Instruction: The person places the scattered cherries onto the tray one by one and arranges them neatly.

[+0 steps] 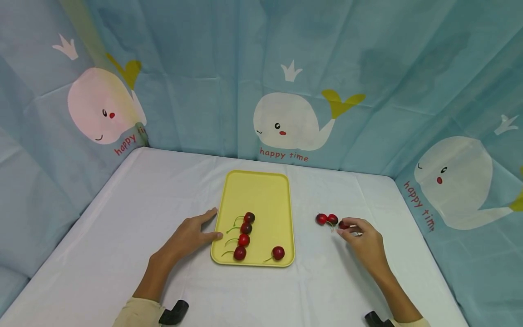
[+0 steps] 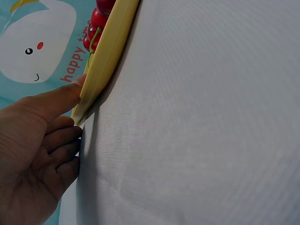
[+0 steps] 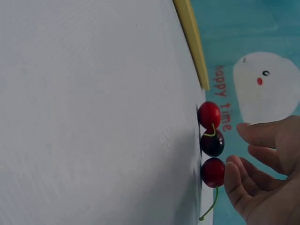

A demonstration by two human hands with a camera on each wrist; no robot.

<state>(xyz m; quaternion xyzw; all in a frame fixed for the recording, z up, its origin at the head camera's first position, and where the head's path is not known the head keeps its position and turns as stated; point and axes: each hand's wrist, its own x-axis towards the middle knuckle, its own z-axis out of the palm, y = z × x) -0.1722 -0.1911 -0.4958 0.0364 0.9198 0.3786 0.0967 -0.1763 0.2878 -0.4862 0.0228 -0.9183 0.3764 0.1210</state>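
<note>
My left hand (image 1: 185, 238) holds the left rim of a yellow tray (image 1: 261, 195), its thumb over the rim and its other fingers outside, curled in the left wrist view. Several cherries (image 1: 244, 240) with green stems form a column along the tray's left part, and a single cherry (image 1: 278, 253) lies near its front right corner. To the right, my right hand (image 1: 365, 243) reaches a dark red cherry (image 3: 213, 172). One fingertip is right at it, while the thumb stands apart. Beside it lie a bright red cherry (image 3: 209, 115) and a darker cherry (image 3: 212, 142), close together.
A white cloth (image 1: 184, 181) covers the table. Blue curtains (image 1: 196, 113) with printed whales enclose its back and sides. Dark wrist mounts (image 1: 174, 312) show at both sleeves.
</note>
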